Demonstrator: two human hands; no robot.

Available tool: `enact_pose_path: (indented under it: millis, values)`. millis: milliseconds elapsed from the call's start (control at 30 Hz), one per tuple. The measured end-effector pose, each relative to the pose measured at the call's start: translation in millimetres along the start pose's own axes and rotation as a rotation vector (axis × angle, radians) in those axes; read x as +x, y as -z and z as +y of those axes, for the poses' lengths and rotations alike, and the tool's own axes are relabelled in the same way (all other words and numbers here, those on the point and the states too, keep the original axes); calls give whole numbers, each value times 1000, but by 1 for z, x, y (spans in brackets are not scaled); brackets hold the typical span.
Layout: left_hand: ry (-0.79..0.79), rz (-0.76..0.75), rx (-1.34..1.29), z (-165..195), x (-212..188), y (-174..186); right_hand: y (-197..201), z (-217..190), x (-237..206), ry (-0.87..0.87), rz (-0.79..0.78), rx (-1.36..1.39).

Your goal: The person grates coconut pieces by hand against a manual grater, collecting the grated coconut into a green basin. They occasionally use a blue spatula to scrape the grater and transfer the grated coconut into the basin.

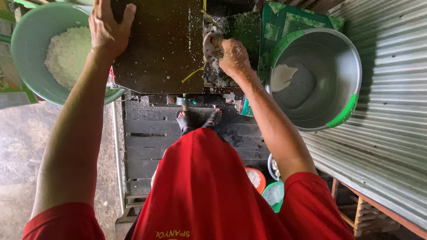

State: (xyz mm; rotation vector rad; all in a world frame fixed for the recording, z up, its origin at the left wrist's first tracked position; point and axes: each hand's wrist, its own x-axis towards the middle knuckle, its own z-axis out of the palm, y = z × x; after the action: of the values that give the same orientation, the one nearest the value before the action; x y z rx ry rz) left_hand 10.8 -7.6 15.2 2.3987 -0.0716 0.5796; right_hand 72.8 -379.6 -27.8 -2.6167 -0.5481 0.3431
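- The right hand [232, 55] presses a pale coconut piece [211, 48] against the grating part of a dark machine [162, 49]; its fingers are curled shut over the piece, which sits at the machine's right side, near its front edge.
- The coconut piece is a rounded, cup-like shell half — its hollow side seems to face left, toward the machine's middle, and its longer axis runs roughly from the near edge to the far edge; the exact tilt is hard to tell under the hand.
- The left hand [108, 27] lies flat on the machine's dark top panel at its far-left corner; the fingers are spread and hold nothing.
- White shreds speckle the top panel and the grating area.
- A green basin [26, 42] with grated white coconut stands just beside the machine's left edge.
- A large metal basin [342, 66] with green patches on its rim stands to the right of the machine — a little pale matter lies inside it.
- The person wears a red shirt [200, 186] and stands in sandals on dark wooden planks [147, 129]; corrugated metal sheeting [391, 133] runs along the right.
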Motion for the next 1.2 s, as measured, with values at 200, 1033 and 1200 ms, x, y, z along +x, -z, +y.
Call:
enact_pose_path:
  millis: [200, 1033, 1200]
  values:
    - [-5, 17, 50, -5, 0, -2, 48, -7, -22, 14, 48, 283]
    - [28, 6, 34, 7, 1, 2, 43, 0, 23, 66, 156, -48]
    - [-5, 0, 16, 2, -1, 0, 36, 2, 26, 72, 161, -55]
